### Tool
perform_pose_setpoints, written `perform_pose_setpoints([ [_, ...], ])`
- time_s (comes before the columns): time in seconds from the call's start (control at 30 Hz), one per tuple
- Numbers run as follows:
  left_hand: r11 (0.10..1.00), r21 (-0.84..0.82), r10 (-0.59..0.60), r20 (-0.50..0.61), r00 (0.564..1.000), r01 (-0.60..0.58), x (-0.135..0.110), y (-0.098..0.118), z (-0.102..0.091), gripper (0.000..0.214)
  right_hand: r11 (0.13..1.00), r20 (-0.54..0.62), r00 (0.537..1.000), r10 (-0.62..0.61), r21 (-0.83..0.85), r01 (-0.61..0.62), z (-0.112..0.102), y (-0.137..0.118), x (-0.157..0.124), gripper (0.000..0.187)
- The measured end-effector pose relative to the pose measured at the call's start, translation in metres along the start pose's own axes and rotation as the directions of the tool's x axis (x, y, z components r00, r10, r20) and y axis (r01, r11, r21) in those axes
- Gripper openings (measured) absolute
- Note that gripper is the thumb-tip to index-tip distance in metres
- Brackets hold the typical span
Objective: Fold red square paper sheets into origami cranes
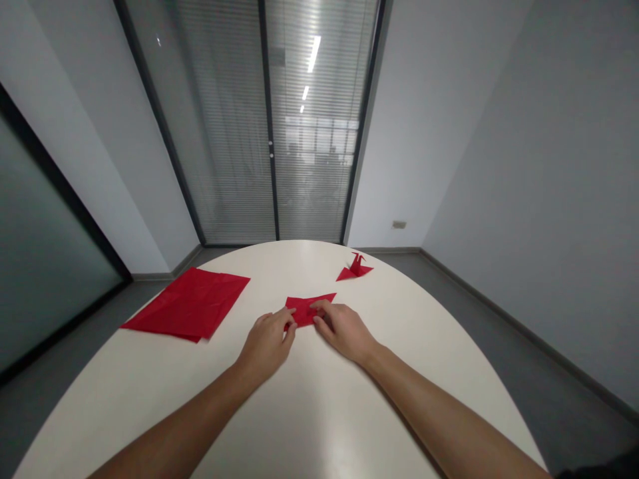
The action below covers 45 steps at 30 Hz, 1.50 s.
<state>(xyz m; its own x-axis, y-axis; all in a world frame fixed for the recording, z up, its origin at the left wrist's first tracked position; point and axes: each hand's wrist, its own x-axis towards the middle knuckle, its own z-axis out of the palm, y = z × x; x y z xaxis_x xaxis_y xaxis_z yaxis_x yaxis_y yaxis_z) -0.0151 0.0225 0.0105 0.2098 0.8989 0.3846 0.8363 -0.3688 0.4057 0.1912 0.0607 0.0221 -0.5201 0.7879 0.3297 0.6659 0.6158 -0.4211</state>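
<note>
A small folded sheet of red paper (304, 310) lies on the table in front of me, its upper right corner pointing outward. My left hand (268, 340) is closed at its left end, thumb and index finger pinching the lower left edge. At the right end, my right hand (344, 327) has its fingers curled over the paper, with the thumb by the near edge. The fingers of both hands cover parts of the sheet, so some of its folds are hidden.
Larger red paper sheets (192, 307) lie stacked loosely on the left of the round white table (299, 426). A red origami crane (356, 267) stands near the far right rim. Beyond the table are a glass partition with blinds (234, 133) and grey walls.
</note>
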Motion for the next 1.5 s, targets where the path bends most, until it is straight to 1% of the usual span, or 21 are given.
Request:
perform_pose_setpoints([
  [0.27,1.000,0.003,-0.023,0.003,1.000,0.023,0.000,-0.001,-0.002,0.015,0.999,-0.017,0.999,0.040,0.007,-0.040,0.000,0.000,0.002,0.030],
  [0.33,1.000,0.013,-0.023,-0.006,1.000,0.023,0.000,-0.002,-0.002,0.021,0.999,-0.020,0.999,0.045,0.004,-0.045,0.001,0.001,0.002,0.030],
  [0.4,1.000,0.010,0.018,0.004,1.000,-0.018,0.000,-0.003,0.000,0.028,0.999,-0.022,0.999,0.045,0.004,-0.045,0.003,0.003,0.002,0.031],
  [0.53,0.993,0.010,0.119,0.021,0.993,-0.119,0.000,-0.005,0.003,0.031,0.999,-0.053,0.998,0.025,0.022,-0.024,0.005,0.007,0.001,0.034],
  [0.6,0.990,0.057,0.125,0.023,0.992,-0.126,-0.001,-0.005,0.004,0.031,1.000,-0.083,0.997,0.004,0.023,-0.002,0.004,0.008,0.001,0.034],
  [0.67,0.986,0.103,0.131,0.033,0.991,-0.133,-0.002,-0.004,0.003,0.030,0.999,-0.096,0.995,-0.038,0.004,0.039,0.003,0.006,0.002,0.028],
  [0.73,0.979,0.133,0.151,0.038,0.988,-0.155,-0.002,-0.004,0.002,0.028,0.995,-0.077,0.993,-0.095,-0.022,0.093,0.001,0.003,0.002,0.022],
  [0.83,0.970,0.147,0.190,0.041,0.981,-0.194,-0.002,-0.005,0.000,0.027,0.988,-0.037,0.989,-0.145,-0.050,0.143,0.000,0.001,0.002,0.019],
  [0.97,0.964,0.128,0.230,0.039,0.972,-0.233,-0.002,-0.005,-0.001,0.027,0.990,-0.027,0.994,-0.111,-0.086,0.108,0.003,0.003,0.002,0.020],
  [1.1,0.955,0.078,0.280,0.075,0.957,-0.285,-0.002,0.001,-0.006,0.026,0.994,-0.029,0.997,-0.066,-0.090,0.063,0.005,0.005,0.002,0.023],
  [1.23,0.949,0.034,0.309,0.105,0.945,-0.314,-0.003,0.006,-0.012,0.027,0.995,-0.011,0.998,-0.065,-0.074,0.064,0.006,0.004,0.001,0.028],
  [1.3,0.948,0.027,0.312,0.106,0.944,-0.317,-0.004,0.008,-0.012,0.029,0.995,0.005,0.996,-0.089,-0.049,0.089,0.005,0.004,0.001,0.032],
  [1.4,0.958,0.010,0.286,0.093,0.954,-0.288,-0.005,0.007,-0.010,0.031,0.988,0.040,0.987,-0.155,-0.007,0.155,0.002,0.004,0.001,0.038],
  [1.5,0.961,-0.017,0.276,0.080,0.958,-0.276,-0.006,0.004,-0.005,0.039,0.974,0.071,0.971,-0.227,0.031,0.225,0.001,0.004,0.001,0.037],
])
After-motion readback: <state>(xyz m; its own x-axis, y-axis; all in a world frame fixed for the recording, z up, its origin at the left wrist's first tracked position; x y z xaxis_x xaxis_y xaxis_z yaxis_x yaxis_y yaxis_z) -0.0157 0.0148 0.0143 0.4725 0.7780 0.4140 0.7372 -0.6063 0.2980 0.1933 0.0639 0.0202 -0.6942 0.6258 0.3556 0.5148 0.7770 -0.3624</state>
